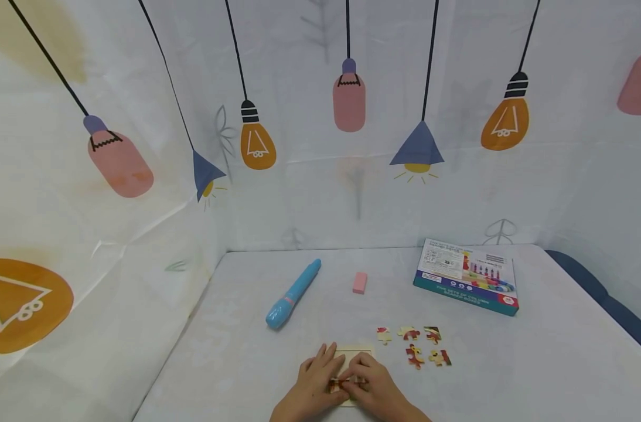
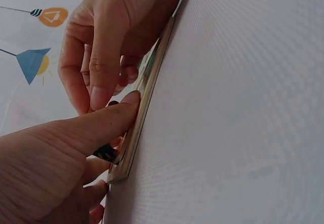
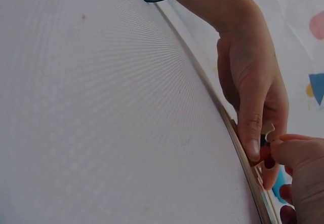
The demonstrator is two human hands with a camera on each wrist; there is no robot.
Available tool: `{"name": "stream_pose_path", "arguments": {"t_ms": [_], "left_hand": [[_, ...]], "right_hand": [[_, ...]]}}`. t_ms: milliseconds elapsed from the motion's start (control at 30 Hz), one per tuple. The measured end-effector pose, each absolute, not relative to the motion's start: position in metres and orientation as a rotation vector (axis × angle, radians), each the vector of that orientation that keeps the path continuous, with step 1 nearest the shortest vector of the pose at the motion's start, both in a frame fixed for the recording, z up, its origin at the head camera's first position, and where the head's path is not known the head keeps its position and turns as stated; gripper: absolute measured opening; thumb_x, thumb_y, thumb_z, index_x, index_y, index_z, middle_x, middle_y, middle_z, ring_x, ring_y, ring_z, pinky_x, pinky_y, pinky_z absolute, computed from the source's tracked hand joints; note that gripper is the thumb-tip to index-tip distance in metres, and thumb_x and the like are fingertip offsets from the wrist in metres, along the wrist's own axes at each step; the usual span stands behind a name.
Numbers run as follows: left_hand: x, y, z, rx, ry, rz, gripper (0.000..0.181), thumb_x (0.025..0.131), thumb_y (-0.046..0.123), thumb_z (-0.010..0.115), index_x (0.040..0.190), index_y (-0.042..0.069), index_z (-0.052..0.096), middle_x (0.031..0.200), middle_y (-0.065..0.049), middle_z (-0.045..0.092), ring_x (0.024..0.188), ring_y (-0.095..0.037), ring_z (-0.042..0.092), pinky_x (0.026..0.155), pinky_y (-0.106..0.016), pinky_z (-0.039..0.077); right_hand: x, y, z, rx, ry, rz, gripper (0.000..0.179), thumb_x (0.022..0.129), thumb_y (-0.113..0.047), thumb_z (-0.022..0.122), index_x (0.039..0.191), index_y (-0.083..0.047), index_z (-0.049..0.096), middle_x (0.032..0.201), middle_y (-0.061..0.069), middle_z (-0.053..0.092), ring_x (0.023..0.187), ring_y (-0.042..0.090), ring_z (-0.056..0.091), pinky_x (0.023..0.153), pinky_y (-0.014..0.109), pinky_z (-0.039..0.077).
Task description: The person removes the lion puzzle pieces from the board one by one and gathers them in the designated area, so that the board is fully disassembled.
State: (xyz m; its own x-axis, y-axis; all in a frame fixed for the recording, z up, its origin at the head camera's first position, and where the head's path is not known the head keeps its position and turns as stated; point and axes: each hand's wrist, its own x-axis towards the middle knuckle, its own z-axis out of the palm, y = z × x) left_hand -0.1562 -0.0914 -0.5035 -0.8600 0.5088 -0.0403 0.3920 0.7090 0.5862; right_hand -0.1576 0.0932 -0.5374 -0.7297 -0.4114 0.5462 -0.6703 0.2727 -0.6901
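Observation:
A pale wooden puzzle tray (image 1: 352,350) lies on the white table under both hands, near the person. Across its left side rests the left hand (image 1: 314,384), fingers fairly straight and spread, thumb pressing near the tray's edge. The right hand (image 1: 374,388) bends over the tray and pinches a small puzzle piece (image 1: 348,381) with its fingertips, close to the left thumb. That piece is partly hidden; in the right wrist view some red and dark puzzle parts (image 3: 264,154) show between the hands. A dark green printed piece (image 2: 106,153) shows below the left thumb in the left wrist view.
Several loose jigsaw pieces (image 1: 415,355) lie right of the tray. Farther back are a blue microphone-shaped object (image 1: 294,293), a pink block (image 1: 360,283) and a printed game box (image 1: 465,275). A lamp-patterned cloth (image 1: 310,193) hangs behind the table.

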Motion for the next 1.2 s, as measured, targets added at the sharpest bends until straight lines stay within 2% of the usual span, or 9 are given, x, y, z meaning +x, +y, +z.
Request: {"name": "stream_pose_path", "arguments": {"t_ms": [200,333,500,633,833,900,1000,1200], "left_hand": [[-0.156,-0.091,-0.503,0.717,2.732,0.842,0.069,0.080,0.044,0.066,0.135,0.008,0.045,0.146,-0.015,0.028,0.135,-0.035,0.018,0.098,-0.051,0.021],[-0.157,-0.090,-0.504,0.704,2.733,0.826,0.069,0.080,0.045,0.066,0.135,0.009,0.045,0.146,-0.015,0.028,0.135,-0.035,0.018,0.099,-0.051,0.020],[-0.156,-0.091,-0.503,0.717,2.720,0.857,0.069,0.080,0.045,0.066,0.134,0.008,0.046,0.146,-0.016,0.029,0.135,-0.036,0.018,0.098,-0.052,0.020],[-0.155,-0.091,-0.502,0.725,2.719,0.883,0.068,0.079,0.045,0.066,0.134,0.007,0.047,0.146,-0.016,0.029,0.135,-0.036,0.019,0.098,-0.052,0.020],[-0.155,-0.091,-0.502,0.734,2.755,0.876,0.070,0.078,0.047,0.066,0.133,0.008,0.047,0.145,-0.016,0.031,0.134,-0.036,0.022,0.097,-0.054,0.022],[-0.155,-0.091,-0.503,0.733,2.767,0.868,0.071,0.078,0.048,0.066,0.133,0.008,0.047,0.144,-0.017,0.032,0.133,-0.036,0.023,0.096,-0.054,0.023],[-0.155,-0.091,-0.504,0.720,2.775,0.859,0.071,0.078,0.048,0.067,0.133,0.008,0.047,0.144,-0.016,0.033,0.133,-0.035,0.024,0.096,-0.054,0.024],[-0.155,-0.091,-0.504,0.712,2.779,0.820,0.072,0.079,0.048,0.064,0.135,0.009,0.045,0.145,-0.014,0.031,0.134,-0.034,0.023,0.097,-0.055,0.023]], "right_hand": [[-0.150,0.090,-0.517,0.985,-2.253,1.458,0.016,0.077,0.001,0.069,0.082,-0.014,0.065,0.082,-0.001,0.054,0.059,0.013,0.046,0.051,0.019,0.042],[-0.145,0.089,-0.505,1.009,-2.237,1.468,0.018,0.077,0.006,0.068,0.081,-0.010,0.062,0.078,0.002,0.057,0.060,0.016,0.048,0.053,0.019,0.043],[-0.155,0.091,-0.530,1.017,-2.225,1.418,0.019,0.080,0.000,0.068,0.084,-0.018,0.061,0.080,-0.006,0.056,0.066,0.006,0.048,0.056,0.017,0.043],[-0.157,0.092,-0.533,1.011,-2.211,1.323,0.020,0.081,-0.005,0.068,0.086,-0.024,0.060,0.082,-0.014,0.054,0.070,0.001,0.045,0.060,0.017,0.041],[-0.157,0.093,-0.529,1.103,-2.167,1.103,0.005,0.087,-0.017,0.064,0.085,-0.022,0.063,0.087,-0.017,0.057,0.077,-0.001,0.048,0.070,0.018,0.040],[-0.157,0.093,-0.528,1.133,-2.143,1.035,0.004,0.089,-0.020,0.061,0.085,-0.020,0.064,0.087,-0.016,0.058,0.076,-0.001,0.048,0.070,0.017,0.039],[-0.156,0.093,-0.528,1.130,-2.135,1.041,0.004,0.088,-0.018,0.063,0.085,-0.020,0.063,0.085,-0.016,0.058,0.074,-0.001,0.047,0.069,0.017,0.038],[-0.155,0.092,-0.531,0.984,-2.256,1.178,0.015,0.083,-0.011,0.068,0.087,-0.024,0.060,0.082,-0.020,0.053,0.071,-0.001,0.044,0.063,0.017,0.040]]}}
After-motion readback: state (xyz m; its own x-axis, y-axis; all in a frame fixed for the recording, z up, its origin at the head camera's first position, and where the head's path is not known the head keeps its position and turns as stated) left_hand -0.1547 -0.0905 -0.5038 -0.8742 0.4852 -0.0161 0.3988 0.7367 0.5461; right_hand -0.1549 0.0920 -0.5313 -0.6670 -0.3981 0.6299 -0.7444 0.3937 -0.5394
